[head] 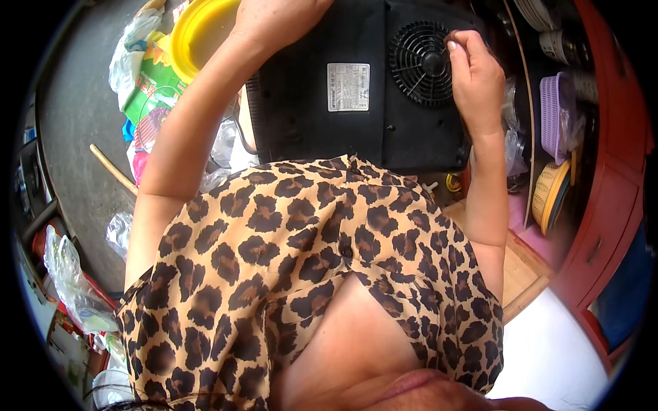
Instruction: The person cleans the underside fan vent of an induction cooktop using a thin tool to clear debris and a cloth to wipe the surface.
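A black induction cooker (318,128) is before me with its underside showing. That underside has a round fan grille (419,61) and a white label (348,87) bearing print. My right hand (475,77) is at the right rim of the grille, thumb and forefinger pinched on a small dark brown piece (452,37), perhaps cloth. My left hand (282,20) is over the cooker's far left part. The top of the picture cuts off its fingers, so what they hold is hidden.
A yellow basin (182,46) and plastic bags (136,56) lie left of the cooker, with a wooden stick (113,167) nearer. At right, shelves hold a purple basket (551,115) and a yellow basket (549,198) inside a red cabinet (614,154). A wooden board (524,269) is below.
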Demonstrator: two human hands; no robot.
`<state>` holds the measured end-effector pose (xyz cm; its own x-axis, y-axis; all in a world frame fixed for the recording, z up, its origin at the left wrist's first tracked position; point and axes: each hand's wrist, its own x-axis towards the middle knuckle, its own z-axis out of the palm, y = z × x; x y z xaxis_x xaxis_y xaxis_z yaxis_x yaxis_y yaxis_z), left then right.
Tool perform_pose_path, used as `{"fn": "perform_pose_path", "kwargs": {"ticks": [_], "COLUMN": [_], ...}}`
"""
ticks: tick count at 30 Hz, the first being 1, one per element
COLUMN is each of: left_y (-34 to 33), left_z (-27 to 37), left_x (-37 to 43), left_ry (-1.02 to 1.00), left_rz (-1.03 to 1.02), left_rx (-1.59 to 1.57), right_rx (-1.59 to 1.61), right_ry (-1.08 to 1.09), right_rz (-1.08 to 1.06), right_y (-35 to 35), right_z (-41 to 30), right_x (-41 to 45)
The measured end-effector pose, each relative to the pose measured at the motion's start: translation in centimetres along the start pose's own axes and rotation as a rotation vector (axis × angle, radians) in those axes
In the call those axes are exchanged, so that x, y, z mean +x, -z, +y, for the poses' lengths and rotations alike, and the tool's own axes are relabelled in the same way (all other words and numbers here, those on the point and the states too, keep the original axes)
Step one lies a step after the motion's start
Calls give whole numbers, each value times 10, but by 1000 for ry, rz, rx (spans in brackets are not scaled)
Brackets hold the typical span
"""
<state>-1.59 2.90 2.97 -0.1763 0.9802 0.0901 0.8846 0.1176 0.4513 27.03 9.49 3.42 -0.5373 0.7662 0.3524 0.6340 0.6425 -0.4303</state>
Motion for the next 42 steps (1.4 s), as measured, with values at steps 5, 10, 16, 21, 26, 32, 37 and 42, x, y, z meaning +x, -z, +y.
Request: {"fn": "perform_pose_path", "kwargs": {"ticks": [5, 10, 16, 21, 26, 32, 37, 42], "left_y": [11, 9, 3, 13, 3, 4, 6, 6], "left_z": [13, 9, 6, 11, 5, 3, 7, 3], "left_x": [-6, -4, 1, -7, -1, 0, -2, -2], "left_ry": [18, -1, 39, -9, 18, 7, 60, 21], "left_rz": [-11, 32, -54, 33, -24, -8, -64, -22], "left_rx": [9, -26, 29, -17, 34, 5, 33, 12], "right_rx": [34, 38, 76, 56, 83, 115, 109, 94], "right_ry": [3, -75, 78, -99, 13, -10, 9, 34], "right_rz": [-76, -17, -20, 21, -50, 57, -85, -28], "right_y": [8, 9, 7, 6, 7, -1, 8, 3], "right_z": [-9, 1, -5, -4, -10, -4, -7, -6], "right_x": [-16, 5, -19, 4, -15, -2, -11, -3]}}
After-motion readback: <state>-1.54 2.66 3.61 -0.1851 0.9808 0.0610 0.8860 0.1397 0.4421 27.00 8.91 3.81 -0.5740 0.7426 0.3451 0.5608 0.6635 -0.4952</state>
